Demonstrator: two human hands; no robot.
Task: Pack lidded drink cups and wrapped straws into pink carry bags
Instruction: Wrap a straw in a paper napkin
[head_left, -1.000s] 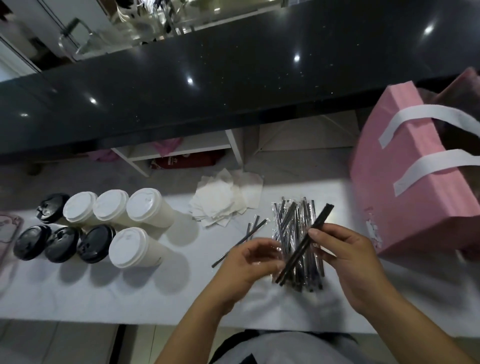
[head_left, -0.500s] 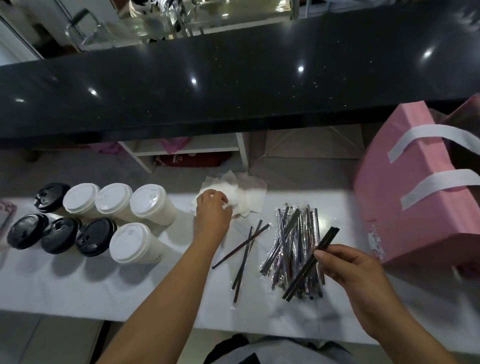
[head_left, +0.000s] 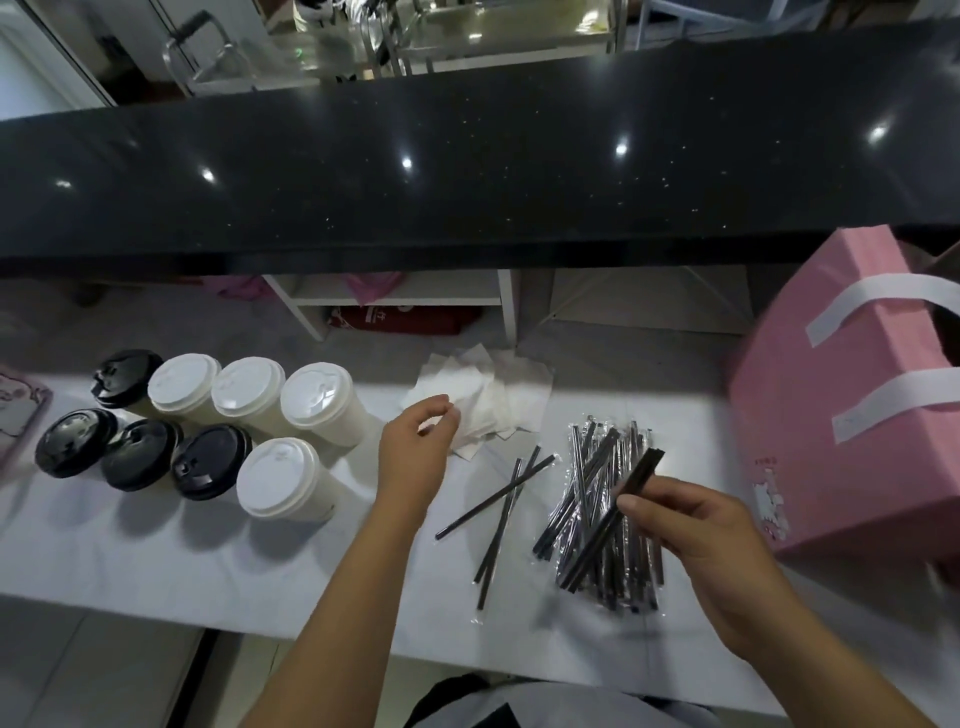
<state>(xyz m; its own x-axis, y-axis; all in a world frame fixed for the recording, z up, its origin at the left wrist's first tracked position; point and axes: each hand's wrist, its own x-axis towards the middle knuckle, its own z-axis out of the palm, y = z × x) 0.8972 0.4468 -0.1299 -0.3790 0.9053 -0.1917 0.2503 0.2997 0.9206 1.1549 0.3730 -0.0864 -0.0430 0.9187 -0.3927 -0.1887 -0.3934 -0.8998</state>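
Observation:
Several cups stand at the left of the white table (head_left: 156, 556), some with white lids (head_left: 283, 470), some with black lids (head_left: 210, 461). A heap of wrapped black straws (head_left: 589, 467) lies right of centre, and two loose wrapped straws (head_left: 498, 512) lie crossed beside it. My right hand (head_left: 693, 530) pinches a few wrapped straws (head_left: 641, 470) above the heap. My left hand (head_left: 415, 452) is at the near-left edge of a pile of white napkins (head_left: 501, 402), fingers curled and pinching a napkin. A pink carry bag (head_left: 831, 415) with white handles stands at the right.
A black glossy counter (head_left: 467, 171) overhangs the far side of the table. Under it is a white shelf (head_left: 405, 296) with a red packet. A pink printed item (head_left: 15, 410) sits at the left edge.
My left hand let go of the straws, reached to the napkin pile and now lifts slightly with fingers curled. My right hand keeps its straws and has drifted right.

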